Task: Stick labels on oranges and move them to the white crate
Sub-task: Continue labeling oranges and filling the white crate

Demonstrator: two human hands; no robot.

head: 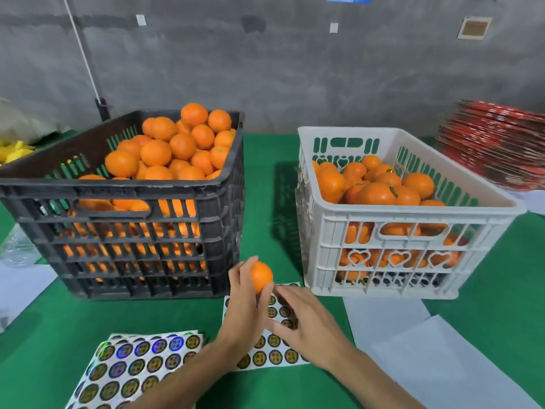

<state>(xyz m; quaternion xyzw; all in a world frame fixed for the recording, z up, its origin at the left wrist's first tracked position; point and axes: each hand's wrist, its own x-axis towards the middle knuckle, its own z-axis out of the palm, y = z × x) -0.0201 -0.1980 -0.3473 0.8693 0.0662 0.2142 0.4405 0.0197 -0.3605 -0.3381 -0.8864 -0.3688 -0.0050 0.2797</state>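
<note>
Head view: left hand hides orange partly.

the scene is evenly and fairly brightly lit from above, colours saturated. the white crate throws a slatted shadow leftward onto the green table. holographic glare shimmers on the sticker sheet. wide-angle distortion bends the edges; the red stack at right smears, and the hands look slightly soft.
</note>
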